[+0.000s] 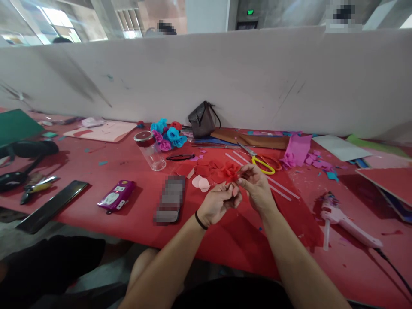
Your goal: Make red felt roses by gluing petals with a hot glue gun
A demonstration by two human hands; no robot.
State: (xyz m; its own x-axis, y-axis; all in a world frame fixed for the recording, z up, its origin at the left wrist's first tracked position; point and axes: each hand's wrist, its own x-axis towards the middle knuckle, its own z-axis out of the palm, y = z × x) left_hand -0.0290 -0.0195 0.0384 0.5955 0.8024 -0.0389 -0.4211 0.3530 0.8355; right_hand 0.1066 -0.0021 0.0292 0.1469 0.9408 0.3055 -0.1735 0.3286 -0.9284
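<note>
A red paper flower (230,171) is held up over the table between my two hands. My left hand (220,199), with a black band at the wrist, has its fingers closed around the flower's base. The fingers of my right hand (256,186) pinch the flower's right edge. Loose red paper petals (207,169) lie just behind and left of the flower. Pale pink paper pieces (201,183) rest beside my left hand. Yellow-handled scissors (263,165) and thin clear glue sticks (280,191) are near my right hand.
At right lies a pink glue gun (346,225) with a cord. On the left are a phone (172,199), a purple packet (117,195), a glass jar (151,152) and blue, purple and red paper flowers (170,135). A dark pouch (202,121) stands against the white partition (193,77).
</note>
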